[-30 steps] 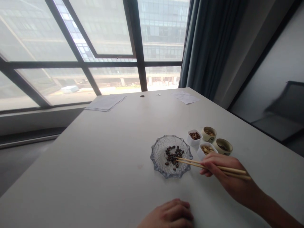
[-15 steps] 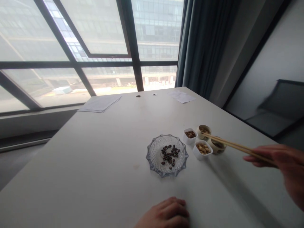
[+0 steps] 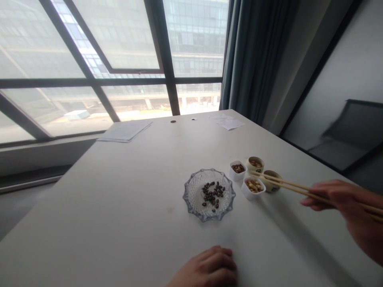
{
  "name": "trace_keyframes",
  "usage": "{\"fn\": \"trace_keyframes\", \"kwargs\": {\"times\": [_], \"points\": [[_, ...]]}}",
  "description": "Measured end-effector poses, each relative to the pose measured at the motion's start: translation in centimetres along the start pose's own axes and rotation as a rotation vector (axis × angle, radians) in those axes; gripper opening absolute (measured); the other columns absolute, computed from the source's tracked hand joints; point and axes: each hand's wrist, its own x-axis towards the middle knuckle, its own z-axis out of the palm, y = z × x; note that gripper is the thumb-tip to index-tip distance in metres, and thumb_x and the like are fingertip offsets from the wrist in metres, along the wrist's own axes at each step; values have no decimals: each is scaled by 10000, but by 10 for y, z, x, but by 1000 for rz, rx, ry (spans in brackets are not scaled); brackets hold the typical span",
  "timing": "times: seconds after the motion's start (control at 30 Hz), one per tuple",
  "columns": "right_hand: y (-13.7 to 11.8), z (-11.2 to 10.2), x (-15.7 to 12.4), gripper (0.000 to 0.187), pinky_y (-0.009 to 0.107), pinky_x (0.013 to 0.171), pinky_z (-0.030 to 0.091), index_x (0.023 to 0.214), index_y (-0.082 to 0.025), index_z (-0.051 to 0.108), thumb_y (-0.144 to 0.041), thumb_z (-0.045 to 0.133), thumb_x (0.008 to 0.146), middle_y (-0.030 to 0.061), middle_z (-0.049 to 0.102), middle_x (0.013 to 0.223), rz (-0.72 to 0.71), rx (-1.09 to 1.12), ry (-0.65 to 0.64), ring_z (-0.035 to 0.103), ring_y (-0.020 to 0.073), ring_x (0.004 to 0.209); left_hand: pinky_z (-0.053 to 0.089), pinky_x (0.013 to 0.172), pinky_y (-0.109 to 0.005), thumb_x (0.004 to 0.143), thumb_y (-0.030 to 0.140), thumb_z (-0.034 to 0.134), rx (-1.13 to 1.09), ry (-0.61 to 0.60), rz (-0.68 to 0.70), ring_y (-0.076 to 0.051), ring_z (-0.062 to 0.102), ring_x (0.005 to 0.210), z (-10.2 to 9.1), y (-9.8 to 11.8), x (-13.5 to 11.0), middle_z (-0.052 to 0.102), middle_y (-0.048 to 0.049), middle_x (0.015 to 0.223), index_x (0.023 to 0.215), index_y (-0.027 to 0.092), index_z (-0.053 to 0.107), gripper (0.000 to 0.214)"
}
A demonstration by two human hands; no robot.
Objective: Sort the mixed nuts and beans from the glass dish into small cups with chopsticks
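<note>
My right hand [image 3: 344,201] grips a pair of wooden chopsticks [image 3: 287,185] at the right of the table. Their tips hover over the small cups, near a round beige cup [image 3: 271,181] and a white square cup of pale nuts [image 3: 253,187]. A clear glass dish [image 3: 209,195] holding several dark beans sits left of the cups. Behind them stand another white square cup [image 3: 238,169] with dark bits and a second beige cup [image 3: 255,164]. My left hand [image 3: 206,269] rests on the table's near edge with its fingers curled, holding nothing.
The white table [image 3: 125,191] runs back to a large window. A stack of papers [image 3: 125,130] lies at the far left and a loose sheet [image 3: 227,121] at the far right. A dark curtain [image 3: 254,56] hangs behind.
My right hand drew the chopsticks out of the glass dish and swung right; their tips now hang over the small cups. My left hand stayed put.
</note>
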Motion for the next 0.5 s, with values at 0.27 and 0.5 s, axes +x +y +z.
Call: {"fn": "trace_keyframes", "kwargs": {"times": [0.27, 0.5], "points": [[-29, 100, 3, 267, 242, 717, 606, 893, -226, 811, -259, 625, 1082, 37, 768, 835, -172, 391, -566, 754, 161, 810, 421, 1258, -285, 1166, 313, 532, 39, -6, 24, -224, 647, 1379, 3, -1, -3, 760, -115, 1250, 1246, 194, 641, 180], [-15, 117, 2, 358, 237, 689, 583, 859, -207, 825, -306, 587, 1107, 59, 771, 882, -86, 429, -609, 731, 147, 774, 461, 1231, -301, 1153, 319, 567, 35, 1, 10, -227, 651, 1360, 8, -2, -3, 767, -121, 1216, 1233, 197, 634, 161]]}}
